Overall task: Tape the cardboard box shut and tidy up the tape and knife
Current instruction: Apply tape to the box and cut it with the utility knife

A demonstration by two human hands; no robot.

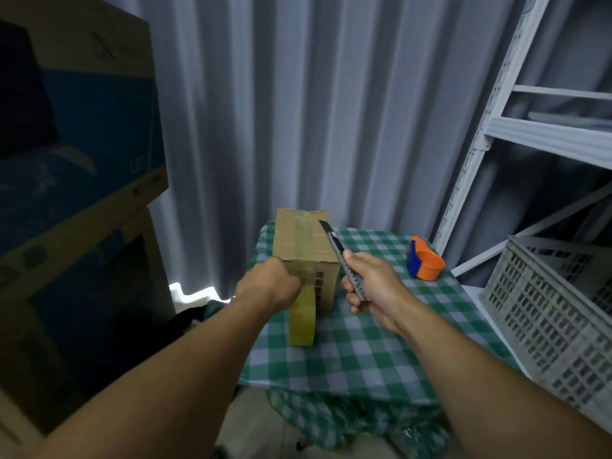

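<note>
A small cardboard box (323,246) stands on a table with a green checked cloth (361,352). A strip of clear tape (303,236) runs along the box's top and down its near face. My left hand (270,284) presses the tape against the box's near top edge. A yellowish tape roll (302,321) hangs below that hand, still joined to the strip. My right hand (371,286) grips a metal utility knife (341,256), blade out and pointing up and left over the box's right edge.
An orange and blue tape dispenser (425,262) sits on the cloth to the right. A grey plastic crate (556,313) and white metal shelving (516,134) stand on the right. Large stacked cartons (73,180) fill the left. Grey curtains hang behind.
</note>
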